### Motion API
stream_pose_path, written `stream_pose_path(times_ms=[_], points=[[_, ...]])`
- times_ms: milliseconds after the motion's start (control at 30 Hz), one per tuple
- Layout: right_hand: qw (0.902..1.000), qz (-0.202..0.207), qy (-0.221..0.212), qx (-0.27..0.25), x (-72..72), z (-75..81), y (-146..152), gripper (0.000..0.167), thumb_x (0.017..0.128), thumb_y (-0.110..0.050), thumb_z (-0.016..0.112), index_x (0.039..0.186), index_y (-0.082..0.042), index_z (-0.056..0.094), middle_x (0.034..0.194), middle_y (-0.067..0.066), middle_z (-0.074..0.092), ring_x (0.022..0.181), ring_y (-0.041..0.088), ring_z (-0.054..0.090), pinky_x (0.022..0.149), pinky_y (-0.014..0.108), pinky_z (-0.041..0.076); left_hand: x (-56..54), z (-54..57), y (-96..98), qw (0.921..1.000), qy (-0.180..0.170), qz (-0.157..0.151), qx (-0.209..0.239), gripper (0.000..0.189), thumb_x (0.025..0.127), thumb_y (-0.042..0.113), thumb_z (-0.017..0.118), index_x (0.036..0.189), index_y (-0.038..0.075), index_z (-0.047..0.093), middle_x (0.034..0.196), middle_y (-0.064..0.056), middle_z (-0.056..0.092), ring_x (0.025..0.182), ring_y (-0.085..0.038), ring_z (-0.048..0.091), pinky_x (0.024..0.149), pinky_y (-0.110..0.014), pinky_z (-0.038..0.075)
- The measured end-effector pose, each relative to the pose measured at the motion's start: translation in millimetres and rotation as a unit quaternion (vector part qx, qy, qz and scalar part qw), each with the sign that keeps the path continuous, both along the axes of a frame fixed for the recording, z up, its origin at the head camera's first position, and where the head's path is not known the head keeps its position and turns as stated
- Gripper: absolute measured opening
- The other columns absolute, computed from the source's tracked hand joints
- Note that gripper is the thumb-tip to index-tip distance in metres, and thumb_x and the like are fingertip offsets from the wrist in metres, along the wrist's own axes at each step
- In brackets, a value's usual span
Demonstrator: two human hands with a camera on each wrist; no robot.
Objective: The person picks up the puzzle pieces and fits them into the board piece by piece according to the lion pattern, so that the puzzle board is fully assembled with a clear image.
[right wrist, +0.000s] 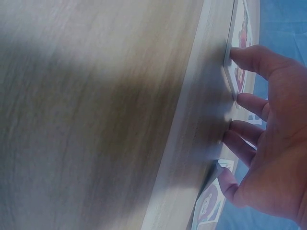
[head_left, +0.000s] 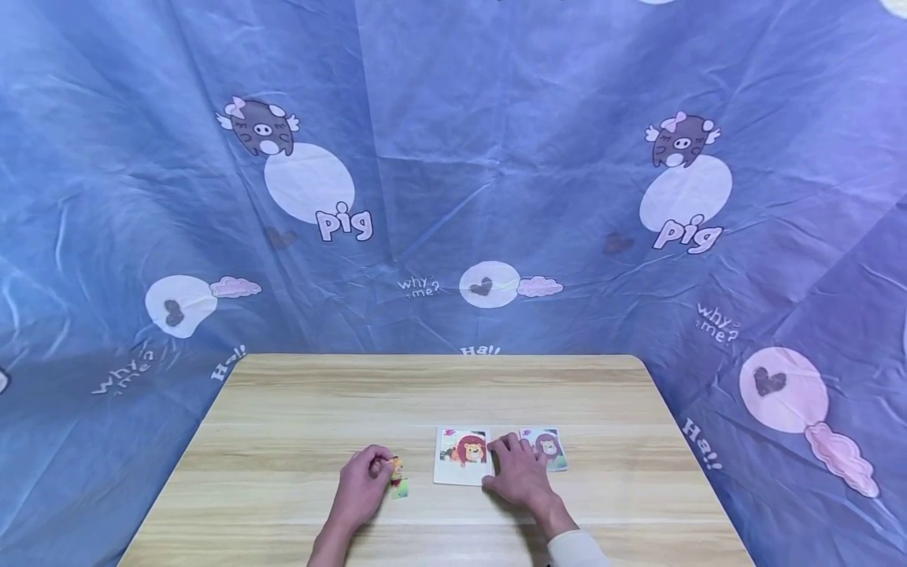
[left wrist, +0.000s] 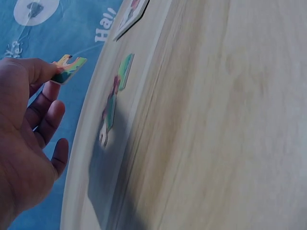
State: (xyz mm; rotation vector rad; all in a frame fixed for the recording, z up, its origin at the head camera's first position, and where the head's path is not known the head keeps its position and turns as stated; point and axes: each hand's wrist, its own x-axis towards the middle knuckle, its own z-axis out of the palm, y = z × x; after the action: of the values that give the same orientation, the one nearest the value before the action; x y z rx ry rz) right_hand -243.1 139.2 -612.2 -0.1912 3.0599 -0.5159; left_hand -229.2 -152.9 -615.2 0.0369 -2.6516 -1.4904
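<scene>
My left hand [head_left: 363, 482] pinches a small jigsaw piece [left wrist: 68, 71] between thumb and index finger, raised over the table. Its other fingers are loosely bent. Below it lie more jigsaw pieces [left wrist: 125, 72], one with a green corner. To the right is a white puzzle board [head_left: 460, 474] with a lion's face and mane in its upper part; its lower strip shows white. My right hand [head_left: 522, 472] spreads its fingers at the board's right side, the thumb and index finger touching its edge. Its little finger is by a lion picture card [head_left: 555, 453].
The pieces, board and card lie on a light wooden table [head_left: 319, 402] with rounded far corners. A blue cloth [head_left: 439, 157] printed with cartoon pigs and words hangs behind and at both sides.
</scene>
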Motion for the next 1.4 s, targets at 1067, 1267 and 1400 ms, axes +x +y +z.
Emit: stream_pose_path(times_ms=[1067,1267,1400], points=[[1.0,0.003,0.004,-0.006,3.5,1.3,1,0.062,0.066,-0.045,0.077,0.121,-0.019,0.061,0.121,0.006,0.055,0.112,0.03,0.051,0.096,0.069,0.031,-6.2,-11.8,56.1,0.9949,0.015,-0.049,-0.087,0.012,0.079,0.024,0.074,0.079,0.029,0.062,0.07,0.017,0.051,0.071,-0.003,0.044,0.082,-0.036,0.027],[1.0,0.003,0.003,-0.001,2.9,2.1,1,0.062,0.067,-0.045,0.077,0.122,-0.019,0.061,0.123,0.007,0.055,0.113,0.029,0.051,0.097,0.069,0.031,-10.9,-15.2,64.1,0.9928,0.03,-0.061,-0.098,0.01,0.08,0.024,0.074,0.08,0.027,0.064,0.07,0.019,0.053,0.071,-0.001,0.044,0.08,-0.035,0.027],[1.0,0.0,0.0,-0.001,2.5,2.2,1,0.063,0.067,-0.045,0.077,0.122,-0.019,0.061,0.124,0.007,0.055,0.112,0.029,0.051,0.095,0.066,0.033,-13.1,-14.9,70.0,0.9923,0.031,-0.072,-0.095,0.009,0.081,0.024,0.073,0.081,0.027,0.065,0.071,0.019,0.057,0.073,-0.001,0.046,0.08,-0.036,0.028]])
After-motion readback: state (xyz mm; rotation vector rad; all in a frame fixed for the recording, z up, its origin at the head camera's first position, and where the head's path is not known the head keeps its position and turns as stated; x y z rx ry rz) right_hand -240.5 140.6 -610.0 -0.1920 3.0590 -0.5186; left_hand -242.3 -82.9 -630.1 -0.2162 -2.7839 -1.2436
